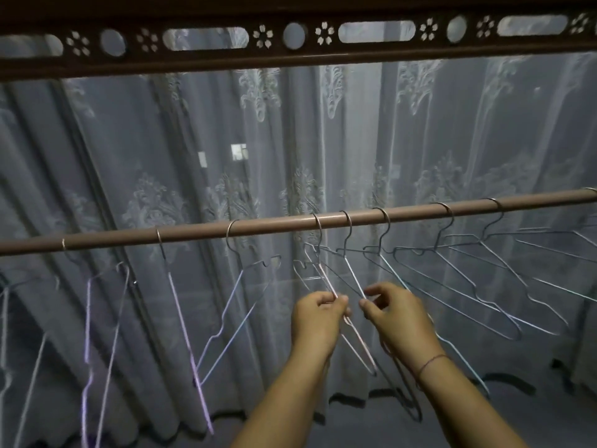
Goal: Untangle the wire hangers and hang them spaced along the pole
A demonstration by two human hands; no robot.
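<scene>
Wire pinched in both hands: the left hand (318,313) has its fingers closed on one hanger (326,279), the right hand (392,310) on its neighbour (353,279), the two crossing just above the fingers. Both hangers rise up and away, long axes steep, hooks over the pole (290,225), close together among wider-spaced ones

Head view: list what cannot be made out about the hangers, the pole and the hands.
- Pole: both ends cut off by the frame edges, so the full hanger count is unknown.
- Left hand and right hand: fingers cover the wires they pinch, hiding whether those two hangers are still hooked together.
- Far-left hangers: motion-blurred and dim, with lower parts cut off.
</scene>
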